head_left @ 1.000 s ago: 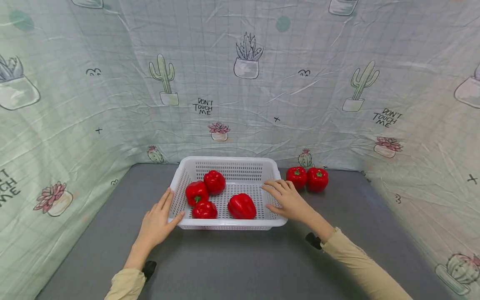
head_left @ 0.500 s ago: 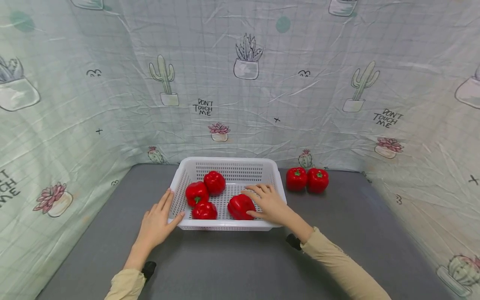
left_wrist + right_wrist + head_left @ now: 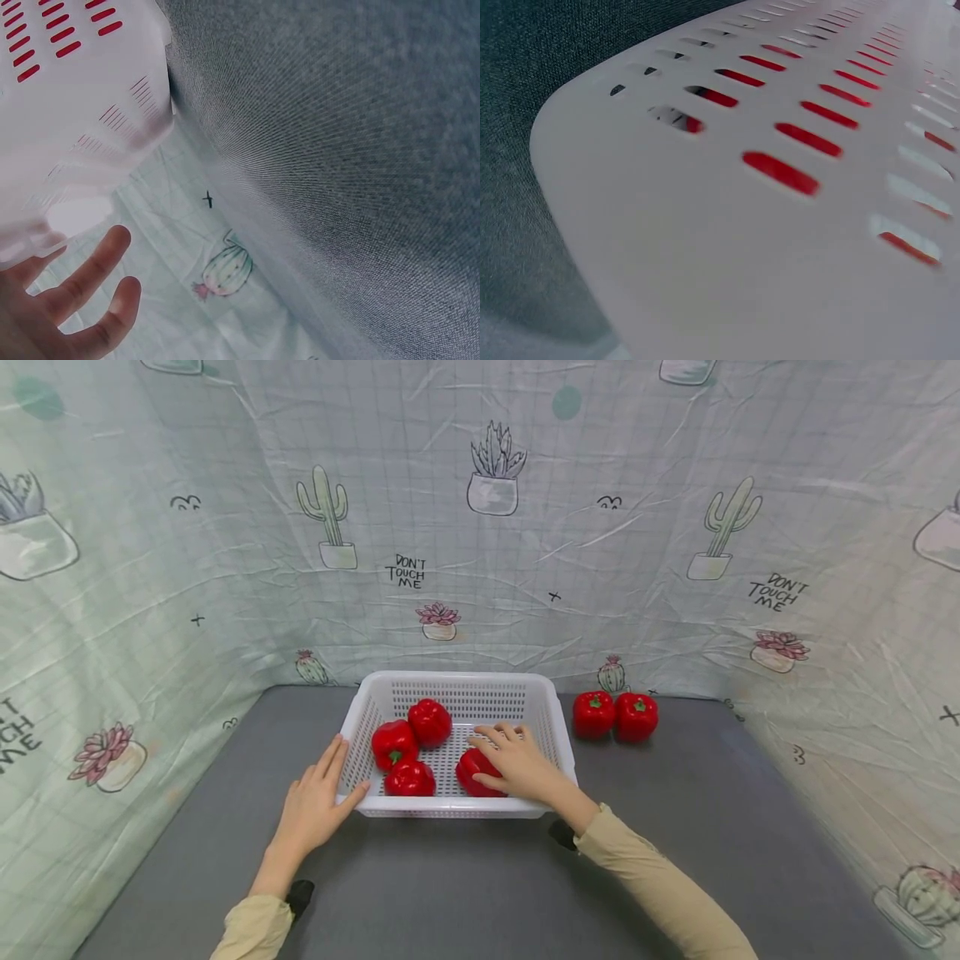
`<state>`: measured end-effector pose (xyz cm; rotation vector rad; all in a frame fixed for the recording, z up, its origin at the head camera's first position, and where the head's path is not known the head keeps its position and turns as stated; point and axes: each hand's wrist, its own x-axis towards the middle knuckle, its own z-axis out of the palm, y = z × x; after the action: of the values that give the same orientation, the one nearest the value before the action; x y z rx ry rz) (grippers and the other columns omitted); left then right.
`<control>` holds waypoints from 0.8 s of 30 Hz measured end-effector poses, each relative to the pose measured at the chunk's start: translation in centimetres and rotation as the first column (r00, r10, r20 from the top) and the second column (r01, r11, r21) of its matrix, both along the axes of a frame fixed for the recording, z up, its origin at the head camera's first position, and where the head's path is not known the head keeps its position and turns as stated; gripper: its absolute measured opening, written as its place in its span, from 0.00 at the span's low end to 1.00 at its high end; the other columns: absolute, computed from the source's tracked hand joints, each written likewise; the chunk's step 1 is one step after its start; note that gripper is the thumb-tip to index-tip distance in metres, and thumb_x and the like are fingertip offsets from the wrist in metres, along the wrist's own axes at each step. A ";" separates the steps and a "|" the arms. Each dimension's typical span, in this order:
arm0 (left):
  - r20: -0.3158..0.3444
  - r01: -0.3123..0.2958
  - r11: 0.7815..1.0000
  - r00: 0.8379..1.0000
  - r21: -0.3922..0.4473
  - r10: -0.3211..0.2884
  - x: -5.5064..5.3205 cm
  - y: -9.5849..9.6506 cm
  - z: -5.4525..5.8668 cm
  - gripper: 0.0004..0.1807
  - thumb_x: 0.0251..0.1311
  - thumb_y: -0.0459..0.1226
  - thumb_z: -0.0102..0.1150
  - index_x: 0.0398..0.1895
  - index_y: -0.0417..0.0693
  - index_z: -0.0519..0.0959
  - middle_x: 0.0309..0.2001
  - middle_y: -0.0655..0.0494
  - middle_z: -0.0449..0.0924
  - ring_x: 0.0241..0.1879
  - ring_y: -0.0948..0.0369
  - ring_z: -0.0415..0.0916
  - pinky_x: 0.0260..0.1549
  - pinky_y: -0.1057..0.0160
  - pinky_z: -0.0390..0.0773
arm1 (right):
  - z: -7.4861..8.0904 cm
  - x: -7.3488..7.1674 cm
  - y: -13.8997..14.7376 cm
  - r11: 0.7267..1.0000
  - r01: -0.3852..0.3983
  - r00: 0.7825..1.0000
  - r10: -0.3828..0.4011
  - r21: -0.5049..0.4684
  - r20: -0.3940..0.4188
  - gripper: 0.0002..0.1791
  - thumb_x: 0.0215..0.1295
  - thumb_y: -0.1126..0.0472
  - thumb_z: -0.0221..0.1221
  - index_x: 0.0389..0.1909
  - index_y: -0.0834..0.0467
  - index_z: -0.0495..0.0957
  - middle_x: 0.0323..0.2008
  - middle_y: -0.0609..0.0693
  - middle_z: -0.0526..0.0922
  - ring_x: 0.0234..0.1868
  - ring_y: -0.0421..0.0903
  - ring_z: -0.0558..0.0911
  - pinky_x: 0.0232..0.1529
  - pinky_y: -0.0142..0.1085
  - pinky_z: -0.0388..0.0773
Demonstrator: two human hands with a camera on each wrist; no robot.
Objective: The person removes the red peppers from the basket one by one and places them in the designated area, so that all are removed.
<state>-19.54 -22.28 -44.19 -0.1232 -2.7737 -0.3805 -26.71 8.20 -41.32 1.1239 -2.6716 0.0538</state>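
A white perforated plastic basket (image 3: 450,806) stands on the grey table with several red bell peppers in it. My left hand (image 3: 311,806) rests at its left end, fingers along the outer left wall and thumb at the near left corner. In the left wrist view, fingers (image 3: 94,270) show beside the basket wall (image 3: 82,105). My right hand (image 3: 521,767) reaches over the near right rim with spread fingers. It partly covers the rightmost bell pepper (image 3: 471,772), with fingertips past its far side and thumb across its front. The right wrist view shows only the basket's outer wall (image 3: 690,240), with red behind its slots.
Inside the basket, to the left, lie other bell peppers: one at the back (image 3: 430,723), one at the left (image 3: 393,745) and one in front (image 3: 409,778). Two more bell peppers (image 3: 636,718) stand outside to the right. A cactus-print sheet (image 3: 480,552) hangs around the table.
My right hand has moved left from the basket's right end to over the rightmost bell pepper. The left hand, the basket and the peppers have stayed in place.
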 end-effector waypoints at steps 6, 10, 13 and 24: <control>0.008 -0.001 1.000 1.000 0.011 0.001 0.0 0.1 0.1 0.41 0.53 0.53 0.52 0.66 0.40 0.54 0.67 0.42 0.53 0.52 0.42 0.66 0.43 0.38 0.68 | -0.5 -0.5 -0.7 0.998 0.029 0.998 -0.032 0.047 0.060 0.32 0.55 0.41 0.54 0.60 0.48 0.64 0.59 0.48 0.69 0.56 0.49 0.65 0.53 0.53 0.61; 0.010 -0.003 1.000 1.000 0.011 0.003 0.0 0.0 0.0 0.42 0.53 0.53 0.52 0.66 0.40 0.54 0.67 0.42 0.53 0.52 0.42 0.66 0.43 0.38 0.67 | -0.8 -0.7 -0.9 0.995 0.034 0.996 -0.041 0.090 0.076 0.33 0.55 0.41 0.53 0.61 0.48 0.63 0.59 0.48 0.69 0.56 0.49 0.65 0.54 0.54 0.61; 0.010 -0.005 1.000 1.000 0.012 0.004 -0.1 0.0 0.0 0.42 0.53 0.53 0.53 0.66 0.40 0.54 0.67 0.42 0.53 0.52 0.42 0.66 0.43 0.38 0.67 | -1.1 -0.9 -0.9 0.993 0.041 0.995 -0.051 0.108 0.092 0.33 0.55 0.41 0.53 0.62 0.47 0.62 0.59 0.48 0.69 0.56 0.48 0.64 0.54 0.52 0.61; 0.022 -0.003 1.000 1.000 0.018 0.003 -0.1 0.0 0.0 0.42 0.53 0.52 0.53 0.66 0.40 0.54 0.67 0.41 0.53 0.52 0.41 0.66 0.43 0.37 0.67 | -1.3 -0.9 -0.8 0.993 0.059 0.984 -0.075 0.102 0.161 0.36 0.51 0.41 0.57 0.61 0.48 0.61 0.58 0.50 0.70 0.57 0.51 0.64 0.56 0.54 0.59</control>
<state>-19.65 -22.27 -44.20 -0.1112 -2.7914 -0.4084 -27.58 7.40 -42.65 1.1016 -2.8848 0.0050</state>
